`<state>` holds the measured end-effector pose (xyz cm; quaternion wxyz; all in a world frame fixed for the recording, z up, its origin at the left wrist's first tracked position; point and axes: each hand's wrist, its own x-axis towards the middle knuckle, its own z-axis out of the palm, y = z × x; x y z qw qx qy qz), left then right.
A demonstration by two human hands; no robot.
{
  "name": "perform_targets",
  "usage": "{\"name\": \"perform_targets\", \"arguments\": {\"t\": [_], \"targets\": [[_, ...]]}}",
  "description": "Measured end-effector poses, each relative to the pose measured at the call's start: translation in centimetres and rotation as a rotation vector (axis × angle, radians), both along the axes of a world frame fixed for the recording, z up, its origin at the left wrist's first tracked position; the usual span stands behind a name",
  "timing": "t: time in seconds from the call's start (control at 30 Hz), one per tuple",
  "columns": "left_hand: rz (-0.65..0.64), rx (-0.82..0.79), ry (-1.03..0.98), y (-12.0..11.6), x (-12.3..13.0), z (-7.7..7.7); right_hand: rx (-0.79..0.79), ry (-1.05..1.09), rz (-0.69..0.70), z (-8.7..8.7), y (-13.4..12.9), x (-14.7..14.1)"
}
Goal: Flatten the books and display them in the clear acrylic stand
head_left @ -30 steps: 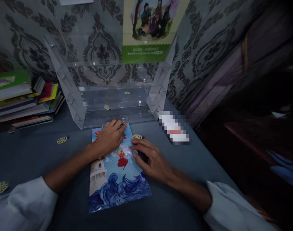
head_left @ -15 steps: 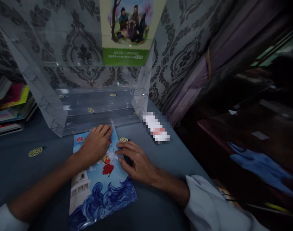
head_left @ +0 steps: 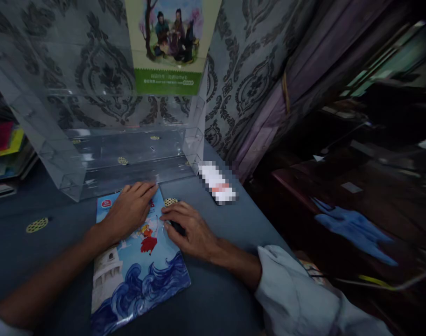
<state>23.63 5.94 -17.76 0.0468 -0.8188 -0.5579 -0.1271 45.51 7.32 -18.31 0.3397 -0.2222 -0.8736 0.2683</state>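
Note:
A blue illustrated book (head_left: pixel 143 284) lies closed on the desk, its cover showing a small red figure, a white tower and dark blue waves. My left hand (head_left: pixel 132 205) rests flat across the upper part of the cover, fingers extended towards the top edge. At the book's right edge is my right hand (head_left: pixel 195 233), loosely curved, with thumb and fingers apart and the fingertips at the cover. Between that thumb and the fingers is a dark patch; whether it is an object or shadow I cannot tell.
Behind the book stands a clear acrylic tiered rack (head_left: pixel 139 172), with a green-and-cream book (head_left: pixel 167 79) upright on its upper tier. Stacked books (head_left: pixel 6 154) sit at left. A pixelated pale item (head_left: pixel 218 184) lies near the right edge of the blue-grey desk (head_left: pixel 52 261). A purple curtain (head_left: pixel 268 116) hangs behind.
The camera view has turned slightly right, so the scene sits further left. Both hands keep about the same places on the book, which has not visibly moved on the desk.

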Motion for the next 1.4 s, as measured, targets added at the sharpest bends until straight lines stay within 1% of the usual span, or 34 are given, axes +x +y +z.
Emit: {"name": "perform_targets", "arguments": {"t": [0.13,0.33,0.47,0.63,0.77,0.87,1.0,1.2,1.3,1.4], "targets": [[-0.007,-0.018,-0.025,0.1,-0.2,0.2,-0.018,0.004,0.009,0.1,0.2,0.0],[-0.028,-0.046,-0.062,-0.1,-1.0,0.1,-0.143,0.042,0.012,0.1,0.5,0.0],[-0.024,-0.039,-0.046,-0.6,-0.7,0.1,-0.189,0.053,-0.017,0.1,0.7,0.1],[-0.032,-0.069,-0.038,-1.0,0.0,0.7,-0.281,0.030,-0.065,0.1,0.8,0.1],[-0.010,-0.126,-0.072,-1.0,-0.1,1.2,-0.300,0.050,-0.075,0.0,0.8,0.1],[-0.032,-0.160,-0.098,-1.3,-0.2,1.4,-0.308,0.047,-0.075,-0.1,0.8,0.1],[-0.096,-0.162,-0.101,-2.7,0.3,1.5,-0.315,0.086,-0.075,-0.3,1.0,0.1],[-0.200,-0.163,-0.055,-6.2,2.0,2.1,-0.337,0.154,-0.071,-0.7,1.2,0.1],[-0.281,-0.154,-0.040,-8.3,3.1,2.3,-0.341,0.143,-0.067,-0.7,1.1,0.1],[-0.380,-0.127,-0.054,-10.1,4.2,2.0,-0.327,0.123,-0.074,-0.6,1.0,0.1]]}}
